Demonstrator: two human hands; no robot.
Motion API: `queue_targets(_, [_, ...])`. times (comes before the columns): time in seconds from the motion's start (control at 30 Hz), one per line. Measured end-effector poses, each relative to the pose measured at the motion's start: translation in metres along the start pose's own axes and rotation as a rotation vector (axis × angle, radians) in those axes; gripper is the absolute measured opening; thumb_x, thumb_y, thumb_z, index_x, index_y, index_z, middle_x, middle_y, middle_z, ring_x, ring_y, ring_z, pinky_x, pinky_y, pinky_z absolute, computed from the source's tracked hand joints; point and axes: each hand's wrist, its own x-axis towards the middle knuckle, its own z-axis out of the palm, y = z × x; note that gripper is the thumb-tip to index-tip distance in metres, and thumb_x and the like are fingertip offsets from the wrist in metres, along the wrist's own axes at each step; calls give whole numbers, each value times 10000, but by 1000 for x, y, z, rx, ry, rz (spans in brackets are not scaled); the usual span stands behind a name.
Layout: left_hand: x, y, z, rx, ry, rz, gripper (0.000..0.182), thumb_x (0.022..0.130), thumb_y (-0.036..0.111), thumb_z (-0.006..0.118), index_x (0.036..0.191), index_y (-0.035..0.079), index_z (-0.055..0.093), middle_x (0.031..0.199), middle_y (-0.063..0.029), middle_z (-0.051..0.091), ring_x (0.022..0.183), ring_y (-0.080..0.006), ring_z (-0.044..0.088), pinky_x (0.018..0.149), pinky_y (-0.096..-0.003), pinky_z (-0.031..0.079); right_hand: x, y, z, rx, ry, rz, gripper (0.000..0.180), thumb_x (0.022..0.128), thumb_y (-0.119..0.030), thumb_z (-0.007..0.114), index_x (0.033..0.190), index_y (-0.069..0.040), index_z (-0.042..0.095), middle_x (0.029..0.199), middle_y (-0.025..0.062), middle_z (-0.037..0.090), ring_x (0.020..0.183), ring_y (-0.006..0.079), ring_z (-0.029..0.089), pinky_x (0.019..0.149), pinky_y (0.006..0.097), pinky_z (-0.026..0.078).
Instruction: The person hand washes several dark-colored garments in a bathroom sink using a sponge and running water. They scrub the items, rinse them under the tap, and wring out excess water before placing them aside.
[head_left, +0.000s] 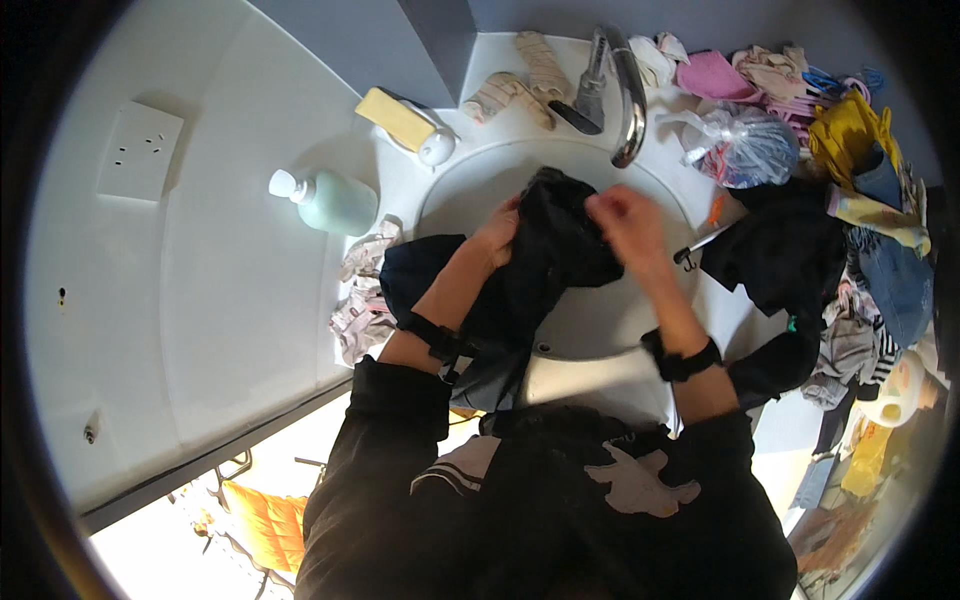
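Note:
A black garment (555, 240) is bunched over the white oval washbasin (600, 330), and part of it hangs over the basin's left and front rim. My left hand (499, 232) grips its left side, fingers hidden behind the cloth. At the garment's upper right, my right hand (622, 221) is blurred, its fingers bent close to the cloth; whether they pinch it cannot be told. Above the basin's back edge arches a chrome faucet (630, 97). Both wrists wear black bands.
Left of the basin stand a pale green pump bottle (337, 202) and a yellow soap bar (394, 118). Rolled cloths (540, 67) lie behind. On the right are a tied plastic bag (742, 142), a black garment (787, 247) with a hooked rod, and piled clothes (896, 277).

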Motion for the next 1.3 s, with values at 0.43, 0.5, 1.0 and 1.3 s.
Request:
queue_targets(0.43, [-20, -29, -38, -245, -379, 56, 304, 947, 162, 391, 1215, 46, 477, 1123, -104, 564, 951, -230, 585, 843, -351, 503, -86, -63, 56, 230, -413, -494, 238, 723, 6, 644, 940, 2, 546, 717, 56, 546, 629, 123, 535, 574, 252, 439])
queue_targets(0.5, [-28, -38, -46, -167, -329, 101, 297, 937, 168, 412, 1196, 45, 491, 1118, -101, 568, 958, -226, 579, 850, -346, 497, -89, -68, 58, 347, -537, -542, 218, 714, -21, 645, 903, 8, 539, 732, 122, 558, 640, 235, 569, 577, 324, 450])
queue_targets(1.0, [-31, -29, -73, -255, -425, 536, 281, 919, 186, 453, 1151, 48, 531, 1076, -120, 584, 984, -234, 552, 895, -351, 458, 12, -97, 44, -48, -891, -420, 194, 796, -150, 624, 940, -20, 628, 747, 71, 620, 690, 148, 589, 661, 295, 475])
queue_targets(1.3, [-36, -26, -60, -155, -160, 660, 412, 970, 264, 354, 1318, 44, 382, 1280, -102, 468, 1149, -238, 471, 964, -356, 404, 130, -146, 205, -523, -144, -599, 527, 717, -242, 727, 1115, -9, 473, 991, 188, 557, 965, 330, 546, 808, 410, 468])
